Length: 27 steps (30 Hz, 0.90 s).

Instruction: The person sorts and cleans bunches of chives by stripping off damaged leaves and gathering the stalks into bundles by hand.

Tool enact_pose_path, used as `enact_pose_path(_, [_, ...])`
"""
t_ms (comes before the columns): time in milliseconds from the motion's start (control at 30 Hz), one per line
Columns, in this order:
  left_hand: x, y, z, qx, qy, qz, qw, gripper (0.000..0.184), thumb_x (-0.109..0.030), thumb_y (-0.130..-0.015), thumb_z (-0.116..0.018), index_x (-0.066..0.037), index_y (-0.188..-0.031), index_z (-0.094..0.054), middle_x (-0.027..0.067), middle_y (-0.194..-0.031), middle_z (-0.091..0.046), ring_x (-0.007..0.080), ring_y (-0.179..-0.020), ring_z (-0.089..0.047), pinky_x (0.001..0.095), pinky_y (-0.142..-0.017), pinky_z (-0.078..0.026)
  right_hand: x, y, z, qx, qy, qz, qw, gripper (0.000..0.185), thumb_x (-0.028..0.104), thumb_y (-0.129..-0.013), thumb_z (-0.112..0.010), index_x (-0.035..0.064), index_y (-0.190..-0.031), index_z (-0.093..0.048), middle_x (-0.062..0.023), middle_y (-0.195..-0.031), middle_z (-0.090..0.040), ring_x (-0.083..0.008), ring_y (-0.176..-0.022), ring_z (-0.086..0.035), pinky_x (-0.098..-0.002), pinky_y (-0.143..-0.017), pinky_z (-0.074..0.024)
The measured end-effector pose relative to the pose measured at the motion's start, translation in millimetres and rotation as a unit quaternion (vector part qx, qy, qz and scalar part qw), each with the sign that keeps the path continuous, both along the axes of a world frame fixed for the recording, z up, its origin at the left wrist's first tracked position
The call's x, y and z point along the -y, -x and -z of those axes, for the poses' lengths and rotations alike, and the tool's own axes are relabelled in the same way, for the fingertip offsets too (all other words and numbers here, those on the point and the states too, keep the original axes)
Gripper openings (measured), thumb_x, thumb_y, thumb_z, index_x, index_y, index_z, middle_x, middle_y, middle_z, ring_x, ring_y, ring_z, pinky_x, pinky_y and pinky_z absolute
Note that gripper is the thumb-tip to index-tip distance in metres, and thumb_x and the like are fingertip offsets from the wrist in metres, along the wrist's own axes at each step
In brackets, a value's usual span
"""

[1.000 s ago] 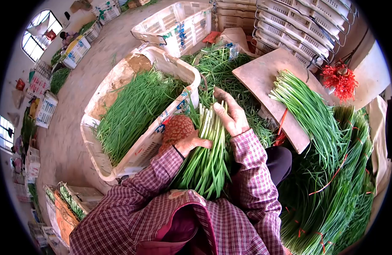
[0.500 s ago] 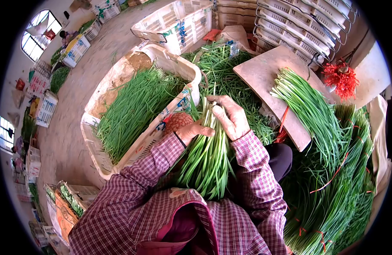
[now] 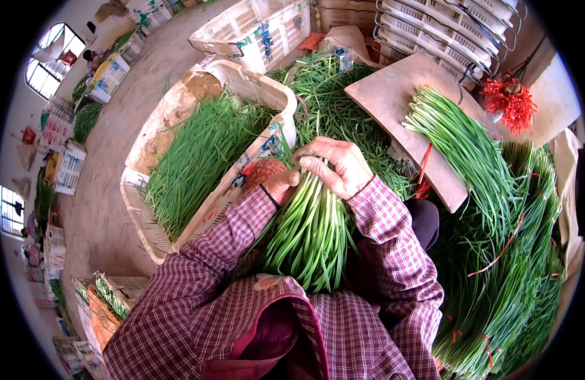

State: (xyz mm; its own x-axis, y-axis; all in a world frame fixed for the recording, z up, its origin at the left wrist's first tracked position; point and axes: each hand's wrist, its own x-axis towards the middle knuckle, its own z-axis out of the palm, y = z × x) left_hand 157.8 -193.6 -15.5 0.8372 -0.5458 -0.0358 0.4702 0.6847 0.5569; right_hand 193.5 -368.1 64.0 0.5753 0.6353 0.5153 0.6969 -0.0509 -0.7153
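Between my hands is a bunch of garlic chives, pale stem ends up and green leaves hanging toward my lap. My left hand is closed at the bunch's left side, thumb pointing up; its other fingers are hidden behind the stems. My right hand curls over the pale stem ends from the right, fingers bent and thumb pressed in. A white plastic crate with loose chives stands just left of my hands. On a board to the right lies another bunch of chives.
Loose greens are heaped beyond my hands. Bundles with red ties are piled at my right. Red strips hang near the stacked crates. Another white crate stands behind. More crates line the left wall, with people among them.
My right hand has moved slightly left and its fingers now cover the stem tops. My left thumb has shifted from across the stems to the bunch's left edge. The view has tilted slightly.
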Motion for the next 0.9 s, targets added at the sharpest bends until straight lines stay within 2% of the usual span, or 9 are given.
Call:
enact_pose_path(133, [5,-4,-17,-0.012,-0.129,0.105,0.986,0.071,-0.026,-0.059,-0.080,-0.005,-0.119,-0.049,0.0069,-0.113,-0.055,0.0202,-0.106,-0.053,0.0335,-0.092,-0.044,-3,-7,8,0.065,0.087,0.030,0.994,0.025,0.022,-0.090,-0.048,0.0034,-0.096,-0.064,-0.0139,-0.086,-0.062,-0.0306,-0.079,-0.061,-0.0380,-0.074,-0.0479])
enact_pose_path(200, [12,-6,-20,0.022,-0.193,0.056,0.979,0.052,-0.018,-0.065,-0.078,-0.005,-0.110,-0.055,0.0064,-0.102,-0.060,0.0171,-0.094,-0.059,0.0337,-0.083,-0.050,-1,-16,15,0.163,0.128,0.023,0.978,0.030,0.027,-0.089,-0.048,0.0057,-0.106,-0.061,-0.0152,-0.093,-0.061,-0.0317,-0.086,-0.058,-0.0400,-0.076,-0.0463])
enact_pose_path(267, [20,0,-45,-0.004,-0.186,0.037,0.982,0.046,-0.015,-0.067,-0.075,-0.003,-0.108,-0.055,0.0103,-0.097,-0.061,0.0208,-0.091,-0.061,0.0350,-0.078,-0.052,3,-10,4,0.127,0.091,0.092,0.983,0.032,0.025,-0.089,-0.049,0.0053,-0.114,-0.056,-0.0153,-0.099,-0.059,-0.0295,-0.089,-0.059,-0.0375,-0.078,-0.0464])
enact_pose_path(333, [21,3,-66,0.005,-0.156,0.076,0.985,0.041,-0.012,-0.071,-0.069,-0.002,-0.108,-0.054,0.0135,-0.091,-0.062,0.0256,-0.085,-0.063,0.0373,-0.075,-0.054,8,0,-9,-0.059,-0.079,0.125,0.987,0.035,0.029,-0.089,-0.051,0.0073,-0.115,-0.055,-0.0145,-0.102,-0.059,-0.0280,-0.094,-0.059,-0.0364,-0.081,-0.0470])
enact_pose_path(400, [15,3,-65,0.026,-0.174,0.047,0.983,0.042,-0.012,-0.074,-0.062,0.000,-0.113,-0.051,0.0170,-0.093,-0.062,0.0285,-0.085,-0.064,0.0402,-0.077,-0.054,20,6,4,-0.102,-0.144,0.217,0.960,0.025,0.021,-0.088,-0.055,0.0012,-0.102,-0.058,-0.0139,-0.087,-0.064,-0.0232,-0.078,-0.063,-0.0310,-0.072,-0.0502])
enact_pose_path(533, [4,2,-50,0.008,-0.142,0.017,0.990,0.055,-0.015,-0.071,-0.061,0.002,-0.120,-0.044,0.0181,-0.095,-0.060,0.0278,-0.086,-0.063,0.0390,-0.077,-0.053,40,38,33,-0.098,-0.044,0.222,0.969,0.019,0.020,-0.086,-0.057,0.0009,-0.083,-0.060,-0.0116,-0.068,-0.064,-0.0213,-0.060,-0.063,-0.0308,-0.058,-0.0498])
enact_pose_path(667, [2,2,-41,0.009,-0.112,0.020,0.994,0.055,-0.014,-0.072,-0.060,0.002,-0.121,-0.043,0.0195,-0.097,-0.059,0.0324,-0.091,-0.061,0.0426,-0.080,-0.052,37,57,61,-0.109,-0.003,0.215,0.971,0.019,0.018,-0.082,-0.057,0.0003,-0.087,-0.059,-0.0182,-0.078,-0.063,-0.0322,-0.067,-0.063,-0.0347,-0.061,-0.0509])
enact_pose_path(700, [2,3,-41,0.002,-0.102,0.021,0.995,0.054,-0.013,-0.072,-0.060,0.001,-0.121,-0.043,0.0198,-0.098,-0.059,0.0340,-0.092,-0.061,0.0445,-0.081,-0.052,37,59,57,-0.098,0.016,0.186,0.978,0.018,0.016,-0.086,-0.058,-0.0014,-0.088,-0.059,-0.0156,-0.075,-0.063,-0.0276,-0.068,-0.063,-0.0321,-0.062,-0.0483])
enact_pose_path(900, [-9,2,-31,0.004,-0.074,0.019,0.997,0.048,-0.012,-0.073,-0.059,0.000,-0.117,-0.045,0.0196,-0.101,-0.058,0.0341,-0.098,-0.058,0.0487,-0.084,-0.050,33,68,78,-0.074,0.014,0.188,0.979,0.016,0.014,-0.083,-0.059,-0.0017,-0.088,-0.059,-0.0192,-0.079,-0.063,-0.0320,-0.072,-0.063,-0.0351,-0.065,-0.0489])
